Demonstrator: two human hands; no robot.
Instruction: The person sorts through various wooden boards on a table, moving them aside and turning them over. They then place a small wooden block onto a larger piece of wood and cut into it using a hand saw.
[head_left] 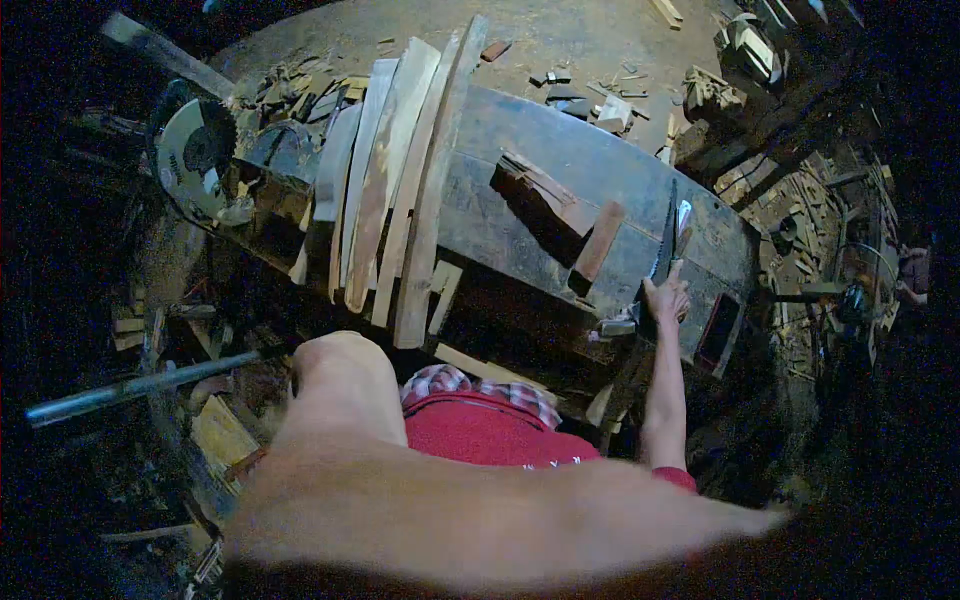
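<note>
My right hand is over the right part of the dark workbench, at the near end of a narrow handsaw. Its fingers curl about the handle end, forefinger pointing along the saw and thumb out to the side. The toothed blade points away from me, beside a shiny metal strip. My left arm is bent up close to the camera. A blurred stretch of skin fills the bottom of the view, and the left fingers cannot be made out.
Several long boards lie across the bench's left part, beside a large circular saw blade. Mid-bench are a dark wooden block and a small brown block. Offcuts litter the floor beyond. A metal pipe juts in at left.
</note>
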